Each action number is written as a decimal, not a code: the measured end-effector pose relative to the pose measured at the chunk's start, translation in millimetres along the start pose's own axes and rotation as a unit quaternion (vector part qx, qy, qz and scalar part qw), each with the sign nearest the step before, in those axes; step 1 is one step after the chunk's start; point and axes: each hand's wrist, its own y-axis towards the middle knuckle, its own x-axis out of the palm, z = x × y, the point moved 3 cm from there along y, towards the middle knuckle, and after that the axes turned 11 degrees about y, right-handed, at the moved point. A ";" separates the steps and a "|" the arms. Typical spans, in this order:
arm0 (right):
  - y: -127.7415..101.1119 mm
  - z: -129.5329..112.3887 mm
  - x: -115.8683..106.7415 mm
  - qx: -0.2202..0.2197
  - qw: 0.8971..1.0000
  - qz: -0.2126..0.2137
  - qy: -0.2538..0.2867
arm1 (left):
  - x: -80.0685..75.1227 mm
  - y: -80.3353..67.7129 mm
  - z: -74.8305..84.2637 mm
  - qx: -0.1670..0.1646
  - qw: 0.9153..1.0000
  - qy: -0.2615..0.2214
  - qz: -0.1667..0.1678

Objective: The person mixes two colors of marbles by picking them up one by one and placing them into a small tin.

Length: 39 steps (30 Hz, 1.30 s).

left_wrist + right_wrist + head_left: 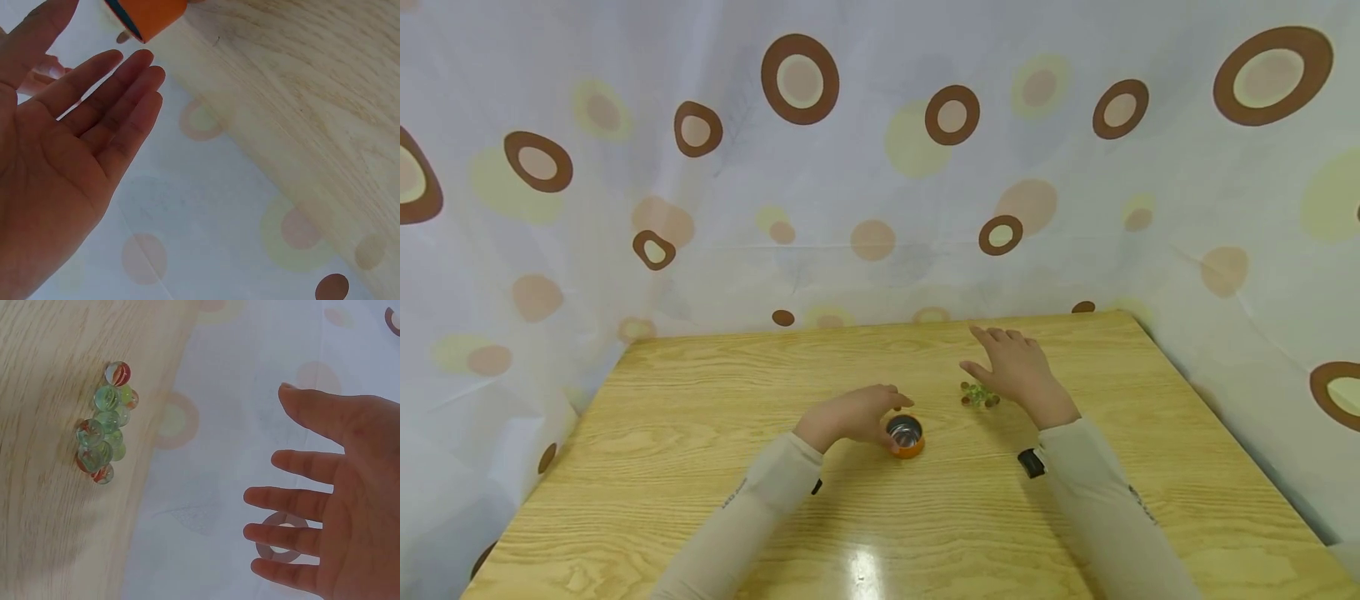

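A small orange cup (906, 437) with a shiny metal inside stands upright on the wooden table (700, 400). My left hand (856, 413) lies just left of it, fingers straight and holding nothing; whether it touches the cup I cannot tell. In the left wrist view the open palm (69, 156) shows, with the cup's orange wall (150, 15) beyond the fingertips. A cluster of several clear green and red glass marbles (979, 395) lies to the right of the cup. My right hand (1013, 368) hovers over them, fingers spread. The right wrist view shows this empty hand (331, 500) apart from the marbles (103, 428).
A white curtain with brown and yellow circles (880, 167) hangs close round the table's back and sides. A small black device (1031, 462) sits at my right wrist. Bare tabletop spreads in front of and to the left of the cup.
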 end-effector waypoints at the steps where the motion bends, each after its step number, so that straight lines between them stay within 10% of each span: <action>1: -1.1 -0.1 0.0 -0.001 1.000 0.001 0.003 | 1.7 0.4 0.4 0.000 1.000 0.001 0.000; 39: -1.9 44.4 21.2 0.010 0.999 -0.046 0.017 | 11.5 6.1 3.4 -0.033 0.999 0.014 0.031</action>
